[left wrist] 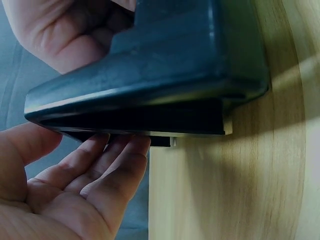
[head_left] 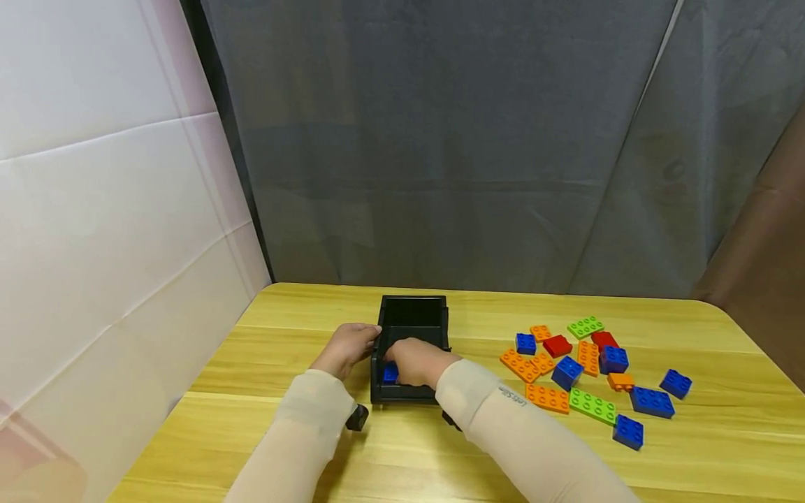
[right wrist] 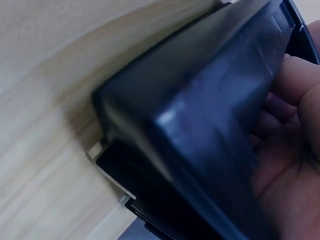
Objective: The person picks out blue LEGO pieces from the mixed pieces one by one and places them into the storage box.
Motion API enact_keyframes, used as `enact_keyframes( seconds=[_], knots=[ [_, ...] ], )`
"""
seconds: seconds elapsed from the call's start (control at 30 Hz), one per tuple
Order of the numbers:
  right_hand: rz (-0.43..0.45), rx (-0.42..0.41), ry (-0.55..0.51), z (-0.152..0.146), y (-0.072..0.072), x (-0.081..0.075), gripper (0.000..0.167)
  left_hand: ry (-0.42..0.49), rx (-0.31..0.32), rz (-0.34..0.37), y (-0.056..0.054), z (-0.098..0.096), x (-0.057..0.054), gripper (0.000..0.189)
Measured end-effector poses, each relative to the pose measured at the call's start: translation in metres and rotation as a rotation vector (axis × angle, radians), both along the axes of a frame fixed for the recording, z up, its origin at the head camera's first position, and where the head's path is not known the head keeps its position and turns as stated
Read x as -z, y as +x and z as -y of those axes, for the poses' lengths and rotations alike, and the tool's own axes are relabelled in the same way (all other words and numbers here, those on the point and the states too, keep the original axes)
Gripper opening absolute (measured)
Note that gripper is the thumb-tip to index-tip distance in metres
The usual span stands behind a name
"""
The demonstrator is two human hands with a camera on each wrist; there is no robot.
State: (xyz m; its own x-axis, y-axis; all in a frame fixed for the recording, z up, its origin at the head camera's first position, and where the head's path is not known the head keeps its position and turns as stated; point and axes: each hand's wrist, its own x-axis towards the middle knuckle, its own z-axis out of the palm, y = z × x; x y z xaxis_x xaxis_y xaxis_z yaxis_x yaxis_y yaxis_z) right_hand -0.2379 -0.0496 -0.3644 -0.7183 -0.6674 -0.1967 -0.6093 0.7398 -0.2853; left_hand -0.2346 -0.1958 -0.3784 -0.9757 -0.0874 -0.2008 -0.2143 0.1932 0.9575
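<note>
We see the black box (head_left: 402,395) on the table (head_left: 251,426), where the left hand's (head_left: 347,348) nearly straight fingers touch its side, presumably to steady it. The right hand (head_left: 418,361) reaches inside, beside a blue block (head_left: 390,374); its fingertips are hidden, so we cannot tell whether they grip anything.

The right hand (head_left: 416,360) partly hides a brick (head_left: 390,374) (blue).

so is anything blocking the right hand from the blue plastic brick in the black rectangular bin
Nothing visible does: the right hand is inside the black rectangular bin, right beside the blue plastic brick, with nothing seen between them. Whether its fingers touch the brick is hidden.
</note>
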Motion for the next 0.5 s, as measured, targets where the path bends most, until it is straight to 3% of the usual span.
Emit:
enact_keyframes(
  seconds=[0.5],
  knots=[
    [-0.018, 0.007, -0.061, 0.0013, -0.0028, 0.0054, 0.026, -0.001, -0.009, 0.001, 0.0000, -0.0001, -0.0001, 0.033]
  ],
)
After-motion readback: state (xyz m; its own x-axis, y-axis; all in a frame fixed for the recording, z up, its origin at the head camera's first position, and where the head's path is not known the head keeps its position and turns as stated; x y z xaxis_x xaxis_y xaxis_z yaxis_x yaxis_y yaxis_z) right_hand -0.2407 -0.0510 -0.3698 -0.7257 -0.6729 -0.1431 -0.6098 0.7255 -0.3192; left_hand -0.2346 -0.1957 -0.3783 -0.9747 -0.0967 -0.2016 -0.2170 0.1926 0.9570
